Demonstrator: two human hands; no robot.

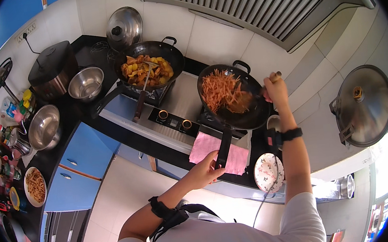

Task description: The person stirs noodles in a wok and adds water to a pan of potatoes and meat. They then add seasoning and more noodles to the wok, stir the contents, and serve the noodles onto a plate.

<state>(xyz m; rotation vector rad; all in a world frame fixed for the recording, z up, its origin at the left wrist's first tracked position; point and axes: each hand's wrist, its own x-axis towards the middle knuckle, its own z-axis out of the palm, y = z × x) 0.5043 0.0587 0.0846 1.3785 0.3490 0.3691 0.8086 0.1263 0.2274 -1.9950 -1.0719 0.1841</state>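
Observation:
My left hand (204, 171) is closed around the long black handle (224, 148) of a dark wok (258, 109) on the right burner. Inside that wok lies a heap of shredded orange-brown food (222, 89). Above the wok's right rim, my right hand (276, 91) grips a cooking turner by its wooden handle end (276, 76). The turner's blade (245, 102) is blurred and dips among the shreds. A pink cloth (202, 146) lies under the handle at the stove's front edge. Beside my right wrist stands a small metal bowl (273, 122), partly hidden.
A second wok (173, 57) holds chunky yellow-brown food and a ladle (145, 81). A floral plate (268, 173) sits at the counter's front edge. Steel bowls (86, 83), a rice cooker (53, 68), several bottles and a plate of shreds (35, 187) line the left counter. A range hood (238, 6) overhangs.

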